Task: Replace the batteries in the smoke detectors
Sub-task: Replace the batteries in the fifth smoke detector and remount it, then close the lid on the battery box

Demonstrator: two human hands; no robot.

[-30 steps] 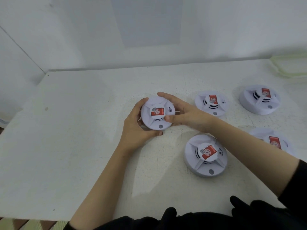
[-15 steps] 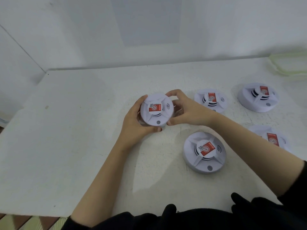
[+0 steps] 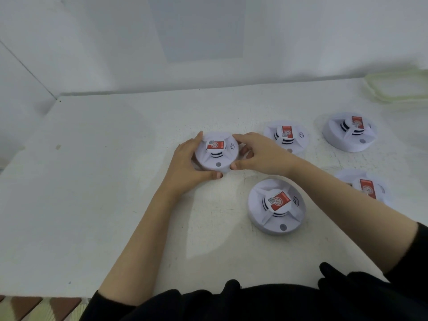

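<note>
Hands, left hand and right hand, are gripping the smoke detector between them, seemingly twisting it open; next, separating its base.

Held smoke detector was at mid-table, left hand on its left side, right hand on its right. Near smoke detector lay front-right of it. Back smoke detector sat just behind right hand, far-right smoke detector beyond that. Half-hidden smoke detector lay behind right forearm. Plastic container sat at back-right corner.
</note>
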